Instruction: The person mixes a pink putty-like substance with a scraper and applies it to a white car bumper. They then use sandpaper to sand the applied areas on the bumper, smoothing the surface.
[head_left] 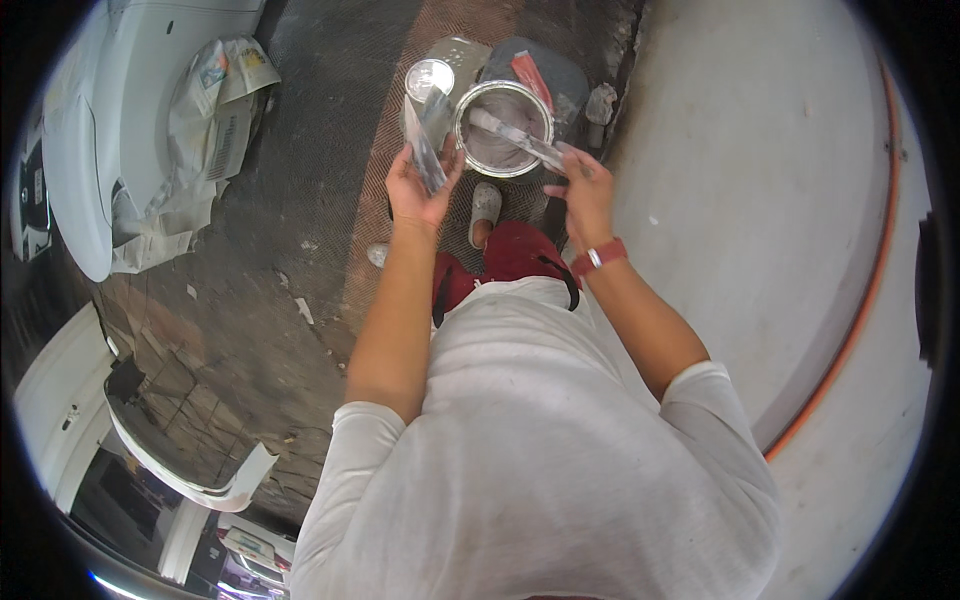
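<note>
My left hand is closed round a flat, greyish, smeared scraper blade, held tilted up beside the can. In my right hand is a long flat spatula coated with pale paste. Its far end reaches over the mouth of an open round metal can, and I cannot tell whether it touches the contents. Greyish paste shows inside the can. Just left of the can sits a white round lid. A red tube-like packet lies behind the can's right side.
A grey slab lies under the packet, with a pale lump by the wall. To the right runs a pale panel with an orange strip. At left stands a white car body part with newspaper masking; a curved white bumper lies lower left.
</note>
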